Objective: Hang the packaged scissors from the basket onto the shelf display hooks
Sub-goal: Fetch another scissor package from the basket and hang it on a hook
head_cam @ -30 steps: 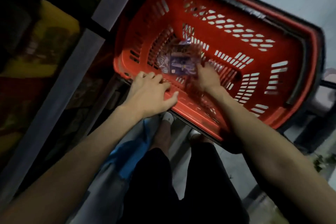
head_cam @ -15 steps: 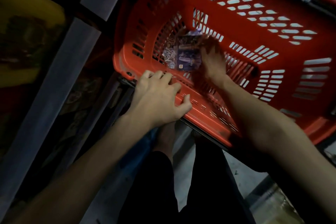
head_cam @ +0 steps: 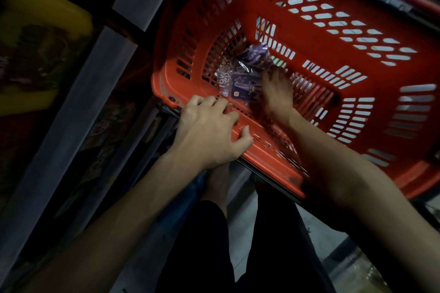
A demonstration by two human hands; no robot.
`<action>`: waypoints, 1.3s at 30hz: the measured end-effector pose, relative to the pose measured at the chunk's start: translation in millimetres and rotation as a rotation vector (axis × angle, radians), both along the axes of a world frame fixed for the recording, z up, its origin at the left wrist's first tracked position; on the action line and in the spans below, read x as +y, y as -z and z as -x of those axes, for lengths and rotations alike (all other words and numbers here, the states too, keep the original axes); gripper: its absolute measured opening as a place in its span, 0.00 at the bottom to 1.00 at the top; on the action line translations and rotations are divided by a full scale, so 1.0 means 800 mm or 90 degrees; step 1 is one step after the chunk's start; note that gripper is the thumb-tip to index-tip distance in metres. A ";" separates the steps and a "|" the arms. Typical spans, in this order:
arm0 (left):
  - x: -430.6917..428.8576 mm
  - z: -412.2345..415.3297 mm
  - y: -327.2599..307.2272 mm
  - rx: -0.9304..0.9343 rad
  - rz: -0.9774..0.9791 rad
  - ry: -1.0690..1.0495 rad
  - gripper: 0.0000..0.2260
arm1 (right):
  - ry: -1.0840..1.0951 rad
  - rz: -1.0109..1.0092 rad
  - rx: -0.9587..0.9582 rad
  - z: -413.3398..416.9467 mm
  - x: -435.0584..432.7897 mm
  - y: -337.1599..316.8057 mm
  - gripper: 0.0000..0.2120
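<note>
Mostly purple scissors pkgs point(head_cam: 242, 78), glossy plastic.

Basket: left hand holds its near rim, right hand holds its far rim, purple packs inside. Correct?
No: the head view shows the right hand down inside the basket at the purple packs, not on the far rim. The left hand does hold the near rim.

Left hand point(head_cam: 212, 132) grips the basket point(head_cam: 273, 162) rim — right hand point(head_cam: 277, 91) reaches forward, fingers extended.

This is looking like a shop: a red basket point(head_cam: 269, 159) is sitting beside a shelf point(head_cam: 95, 74) that is carrying colourful goods point(head_cam: 47, 19)
</note>
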State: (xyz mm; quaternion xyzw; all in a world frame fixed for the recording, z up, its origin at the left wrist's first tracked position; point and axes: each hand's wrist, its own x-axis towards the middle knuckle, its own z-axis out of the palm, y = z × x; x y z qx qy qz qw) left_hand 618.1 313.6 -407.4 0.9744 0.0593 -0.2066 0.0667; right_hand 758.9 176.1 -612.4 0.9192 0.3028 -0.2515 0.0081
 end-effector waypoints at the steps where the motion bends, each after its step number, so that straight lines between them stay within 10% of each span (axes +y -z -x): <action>1: 0.000 0.000 0.001 -0.001 0.000 -0.002 0.26 | 0.009 -0.009 0.006 0.000 0.001 0.000 0.38; 9: -0.001 0.002 0.004 -0.011 0.002 -0.012 0.24 | 0.035 0.013 -0.012 0.013 0.003 -0.006 0.43; 20: -0.007 -0.004 -0.003 0.035 -0.006 -0.052 0.24 | 0.069 -0.024 0.098 0.009 -0.018 -0.059 0.11; 39: -0.053 -0.023 -0.073 0.059 0.205 -0.291 0.17 | 0.513 -0.581 0.379 -0.008 -0.173 -0.394 0.24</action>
